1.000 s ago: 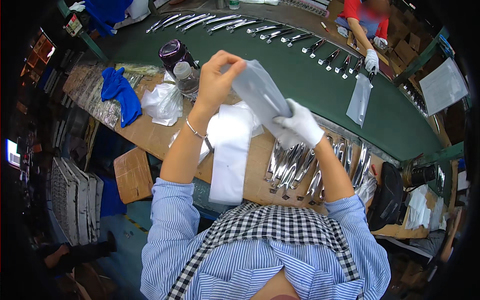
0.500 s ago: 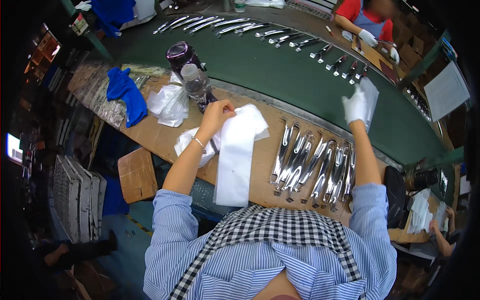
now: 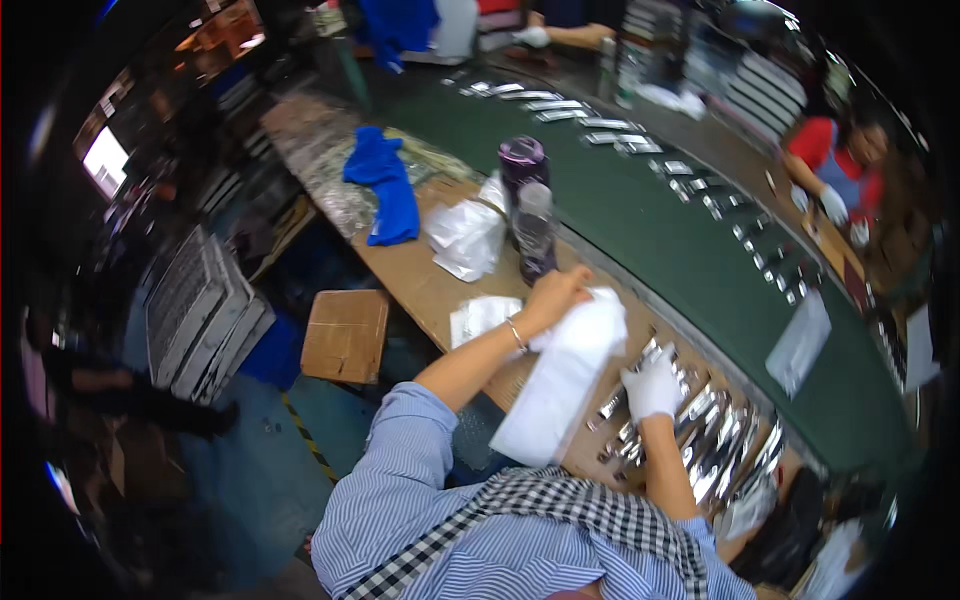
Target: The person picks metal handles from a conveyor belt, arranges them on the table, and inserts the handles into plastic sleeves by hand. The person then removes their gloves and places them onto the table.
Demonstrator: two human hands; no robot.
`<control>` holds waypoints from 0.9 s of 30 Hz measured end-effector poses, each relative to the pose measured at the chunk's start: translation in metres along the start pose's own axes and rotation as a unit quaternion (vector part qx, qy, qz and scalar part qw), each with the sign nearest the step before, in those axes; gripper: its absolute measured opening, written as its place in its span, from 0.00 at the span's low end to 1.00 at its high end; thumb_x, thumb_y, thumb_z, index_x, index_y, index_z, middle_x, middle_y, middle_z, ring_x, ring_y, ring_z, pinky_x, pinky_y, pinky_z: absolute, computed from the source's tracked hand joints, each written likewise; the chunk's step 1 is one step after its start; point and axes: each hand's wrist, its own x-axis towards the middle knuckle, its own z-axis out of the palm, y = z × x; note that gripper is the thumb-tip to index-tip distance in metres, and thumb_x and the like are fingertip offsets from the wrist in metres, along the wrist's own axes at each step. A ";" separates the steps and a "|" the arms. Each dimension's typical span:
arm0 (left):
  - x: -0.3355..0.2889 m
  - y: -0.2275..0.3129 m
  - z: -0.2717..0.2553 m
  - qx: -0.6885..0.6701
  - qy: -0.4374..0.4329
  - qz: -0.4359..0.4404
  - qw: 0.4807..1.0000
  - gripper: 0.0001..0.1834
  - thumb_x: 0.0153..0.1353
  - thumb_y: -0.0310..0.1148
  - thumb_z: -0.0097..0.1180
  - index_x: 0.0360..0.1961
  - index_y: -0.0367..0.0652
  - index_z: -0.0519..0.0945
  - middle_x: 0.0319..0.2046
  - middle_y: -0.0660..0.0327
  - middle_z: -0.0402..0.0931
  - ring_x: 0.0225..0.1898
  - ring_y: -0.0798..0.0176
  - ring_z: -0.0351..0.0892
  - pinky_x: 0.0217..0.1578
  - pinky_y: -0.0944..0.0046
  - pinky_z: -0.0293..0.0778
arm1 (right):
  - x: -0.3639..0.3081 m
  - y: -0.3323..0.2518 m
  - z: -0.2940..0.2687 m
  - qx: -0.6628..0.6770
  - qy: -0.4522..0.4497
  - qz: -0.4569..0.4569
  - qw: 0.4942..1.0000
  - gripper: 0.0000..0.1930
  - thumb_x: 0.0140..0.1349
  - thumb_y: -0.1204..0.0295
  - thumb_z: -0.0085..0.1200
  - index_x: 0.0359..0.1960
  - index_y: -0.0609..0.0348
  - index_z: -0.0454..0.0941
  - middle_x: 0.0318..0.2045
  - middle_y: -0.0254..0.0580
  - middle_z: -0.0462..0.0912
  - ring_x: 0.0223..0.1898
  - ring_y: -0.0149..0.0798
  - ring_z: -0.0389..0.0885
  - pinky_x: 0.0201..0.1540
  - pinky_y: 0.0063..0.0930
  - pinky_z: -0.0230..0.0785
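My bare left hand (image 3: 558,297), with a bracelet at the wrist, pinches the top end of a stack of long white plastic sleeves (image 3: 560,385). My right hand (image 3: 654,388), in a white glove, is over the left end of a row of long, shiny metal pieces (image 3: 722,435). Its thumb and fingers look apart, though motion blurs them; whether it touches a piece is unclear. On the green conveyor belt (image 3: 690,270) lies a filled-looking clear sleeve (image 3: 800,342), away from both hands.
Beyond my left hand stand a purple-lidded dark jar (image 3: 523,165) and a clear bottle (image 3: 536,235). White plastic bags (image 3: 468,235) and a blue cloth (image 3: 383,190) lie left on the bench. More metal pieces (image 3: 620,140) line the belt's far side, where a co-worker (image 3: 835,170) sits.
My right hand has left the sleeve on the belt and come back to the metal pieces. My left hand keeps its pinch on the sleeves. The whole view has swung.
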 end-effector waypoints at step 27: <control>-0.003 0.054 -0.039 0.102 0.102 0.376 0.916 0.05 0.47 0.30 0.59 0.28 0.47 0.79 0.31 0.65 0.77 0.37 0.61 0.77 0.40 0.62 0.70 | 0.038 -0.049 -0.093 0.476 0.042 -0.249 0.842 0.14 0.60 0.66 0.62 0.39 0.63 0.75 0.27 0.33 0.77 0.26 0.24 0.73 0.29 0.21 0.68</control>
